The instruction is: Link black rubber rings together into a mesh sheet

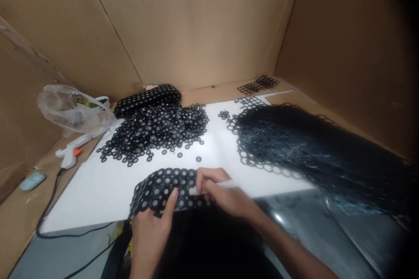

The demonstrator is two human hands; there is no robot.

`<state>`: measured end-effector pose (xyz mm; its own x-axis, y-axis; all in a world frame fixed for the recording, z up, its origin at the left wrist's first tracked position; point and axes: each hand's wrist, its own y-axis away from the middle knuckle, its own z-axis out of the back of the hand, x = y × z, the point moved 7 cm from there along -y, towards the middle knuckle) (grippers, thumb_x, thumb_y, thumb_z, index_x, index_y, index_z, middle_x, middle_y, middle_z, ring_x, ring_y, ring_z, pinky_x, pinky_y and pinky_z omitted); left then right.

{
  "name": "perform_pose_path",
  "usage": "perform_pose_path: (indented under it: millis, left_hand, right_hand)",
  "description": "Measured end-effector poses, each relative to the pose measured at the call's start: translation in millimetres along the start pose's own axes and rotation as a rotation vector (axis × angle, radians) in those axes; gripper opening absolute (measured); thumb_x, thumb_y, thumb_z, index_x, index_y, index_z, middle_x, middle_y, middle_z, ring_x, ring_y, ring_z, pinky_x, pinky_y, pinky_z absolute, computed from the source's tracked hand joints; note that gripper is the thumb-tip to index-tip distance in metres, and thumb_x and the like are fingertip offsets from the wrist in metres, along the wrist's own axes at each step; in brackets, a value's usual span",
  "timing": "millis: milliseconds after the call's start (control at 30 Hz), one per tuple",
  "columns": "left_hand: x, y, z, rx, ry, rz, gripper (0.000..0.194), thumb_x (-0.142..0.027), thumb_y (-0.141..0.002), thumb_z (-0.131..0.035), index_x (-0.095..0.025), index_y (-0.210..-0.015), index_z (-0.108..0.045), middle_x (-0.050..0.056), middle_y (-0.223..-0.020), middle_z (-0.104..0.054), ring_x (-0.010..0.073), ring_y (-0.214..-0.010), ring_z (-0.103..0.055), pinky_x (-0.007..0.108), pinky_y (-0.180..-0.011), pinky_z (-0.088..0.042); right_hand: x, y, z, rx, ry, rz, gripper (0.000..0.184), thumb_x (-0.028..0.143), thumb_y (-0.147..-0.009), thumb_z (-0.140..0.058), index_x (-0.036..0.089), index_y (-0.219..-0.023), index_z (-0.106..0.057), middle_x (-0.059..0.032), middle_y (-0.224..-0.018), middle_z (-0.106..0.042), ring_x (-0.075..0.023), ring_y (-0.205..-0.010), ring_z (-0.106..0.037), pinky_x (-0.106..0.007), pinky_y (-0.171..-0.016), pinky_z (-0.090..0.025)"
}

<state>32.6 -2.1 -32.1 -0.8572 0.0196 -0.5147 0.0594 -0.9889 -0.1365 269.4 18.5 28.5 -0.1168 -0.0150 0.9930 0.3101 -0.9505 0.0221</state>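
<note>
My left hand (155,222) grips the near edge of a black panel of joined rings with pale centres (157,192), thumb on top and the other fingers hidden beneath. The panel lies partly on a white board (88,200) and curves down at its left end. Pinched in my right hand (218,189) is a slim white stick (229,183), its tip low over the panel's right half. Whether the tip touches the panel I cannot tell. Behind the panel is a heap of loose black discs with pale centres (157,130).
A large pile of black ring mesh (294,139) covers the right side. A rolled dotted piece (147,98) lies at the back. Left are a glue gun (69,154) with its cord, a plastic bag (73,111) and a light blue object (33,181). Cardboard walls (196,26) surround the board.
</note>
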Motion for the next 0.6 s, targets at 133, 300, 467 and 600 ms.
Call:
perform_pose_path:
  millis: [133,300,467,600]
  left_hand:
    - [2,4,3.3,-0.093,0.103,0.064,0.046,-0.063,-0.095,-0.067,-0.026,-0.114,-0.087,0.012,-0.116,-0.085,0.0395,-0.123,-0.076,0.053,-0.109,-0.059]
    - [-5,5,3.5,-0.112,0.185,0.059,0.041,-0.061,-0.095,-0.068,-0.028,-0.112,-0.086,0.01,-0.115,-0.085,0.0384,-0.126,-0.075,0.056,-0.117,-0.054]
    - [-19,2,12.7,-0.123,0.255,-0.002,0.044,-0.063,-0.095,-0.069,-0.027,-0.114,-0.085,0.009,-0.122,-0.084,0.037,-0.134,-0.07,0.057,-0.128,-0.042]
    - [-18,1,19.5,-0.133,0.3,0.027,0.052,-0.069,-0.09,-0.071,-0.023,-0.11,-0.086,0.012,-0.12,-0.084,0.0385,-0.133,-0.07,0.058,-0.128,-0.042]
  right_hand:
    - [1,1,-2,-0.019,0.044,0.009,0.022,0.014,-0.089,-0.049,0.02,-0.073,-0.063,0.0034,-0.065,-0.06,-0.0138,-0.063,-0.058,-0.024,-0.06,-0.041]
    - [-4,1,-2,-0.03,0.056,-0.021,0.022,0.016,-0.092,-0.051,0.021,-0.076,-0.064,0.0041,-0.065,-0.06,-0.0137,-0.063,-0.058,-0.023,-0.058,-0.04]
    - [3,3,-8,0.014,0.156,0.106,0.021,0.012,-0.096,-0.052,0.021,-0.084,-0.067,0.0034,-0.078,-0.067,-0.0133,-0.073,-0.062,-0.023,-0.07,-0.044]
    - [12,5,-18,0.094,0.187,0.237,0.02,0.01,-0.095,-0.053,0.02,-0.09,-0.069,0.0013,-0.089,-0.071,-0.015,-0.083,-0.065,-0.025,-0.078,-0.047]
